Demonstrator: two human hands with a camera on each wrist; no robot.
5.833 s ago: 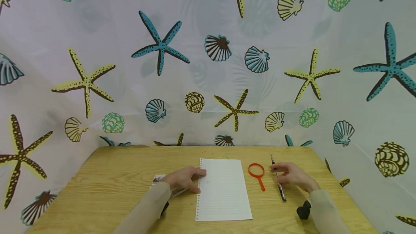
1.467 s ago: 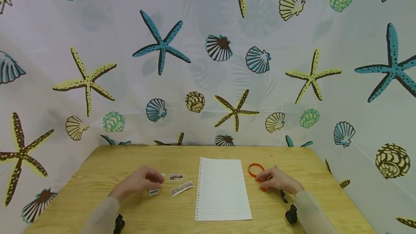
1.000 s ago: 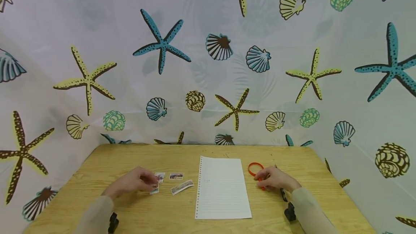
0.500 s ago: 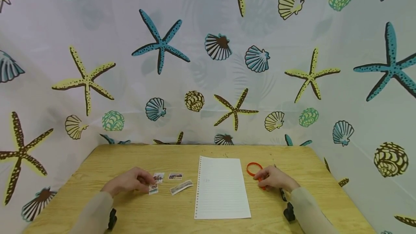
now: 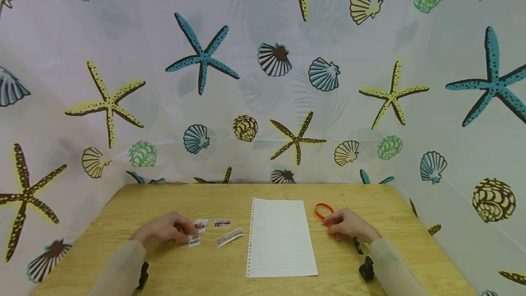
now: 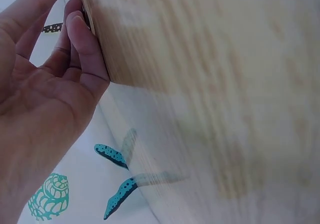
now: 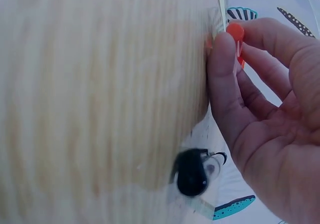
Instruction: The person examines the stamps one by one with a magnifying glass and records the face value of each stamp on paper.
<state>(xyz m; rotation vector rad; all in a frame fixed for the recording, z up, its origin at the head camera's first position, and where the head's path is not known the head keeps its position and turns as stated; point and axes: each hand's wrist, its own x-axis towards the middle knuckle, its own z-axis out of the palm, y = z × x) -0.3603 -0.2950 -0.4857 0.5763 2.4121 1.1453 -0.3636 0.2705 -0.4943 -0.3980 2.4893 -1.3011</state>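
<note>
My right hand [image 5: 354, 226] pinches the handle of a red magnifying glass [image 7: 235, 32] between thumb and fingers, beside the paper. In the head view its round rim [image 5: 324, 204] shows past my fingertips, low over or on the table. My left hand [image 5: 163, 229], fingers loosely bent, rests at the left of several small printed pieces that look like postage stamps. Its fingertips are at the lower stamp [image 5: 194, 240], just below another stamp [image 5: 201, 225]; I cannot tell whether they touch it. A third stamp [image 5: 222, 224] and a longer printed strip [image 5: 229, 237] lie further right.
A lined sheet of paper [image 5: 283, 241] with punched holes and faint writing lies mid-table. A slim black pen-like tool [image 5: 358, 245] lies partly under my right hand. The wooden table [image 5: 222, 273] meets a shell-patterned cloth [image 5: 246, 168] at the back and sides.
My left hand has moved from the paper's edge left to the stamps. The right hand has left the pen-like tool and taken the magnifying glass, which has just shifted slightly right.
</note>
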